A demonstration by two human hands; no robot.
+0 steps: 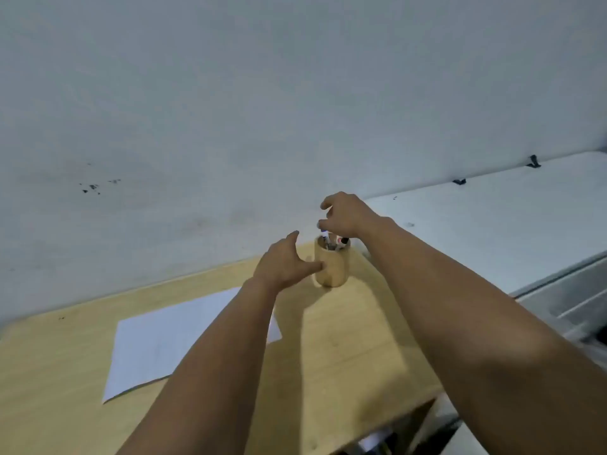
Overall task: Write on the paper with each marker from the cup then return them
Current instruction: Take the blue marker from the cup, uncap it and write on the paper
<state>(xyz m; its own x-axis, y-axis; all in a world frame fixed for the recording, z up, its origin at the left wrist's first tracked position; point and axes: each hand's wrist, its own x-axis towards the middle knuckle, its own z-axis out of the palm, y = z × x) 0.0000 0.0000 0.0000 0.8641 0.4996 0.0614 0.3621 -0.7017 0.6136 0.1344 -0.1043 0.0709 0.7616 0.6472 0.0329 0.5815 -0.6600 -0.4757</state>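
Note:
A wooden cup (333,270) stands near the far right corner of a light wooden table (345,349). Markers (332,241) stick up from it. My right hand (345,215) hovers over the cup's mouth, thumb and fingertips pinching the top of a marker with a blue cap (323,233). My left hand (285,266) is spread beside the cup's left wall, its fingertips touching it. A white sheet of paper (164,343) lies flat on the table to the left, partly covered by my left forearm.
A pale wall (262,110) rises right behind the table. A white cabinet top (492,231) adjoins the table on the right, with drawers (565,300) below it. The table's front right corner (437,399) drops off near my right forearm.

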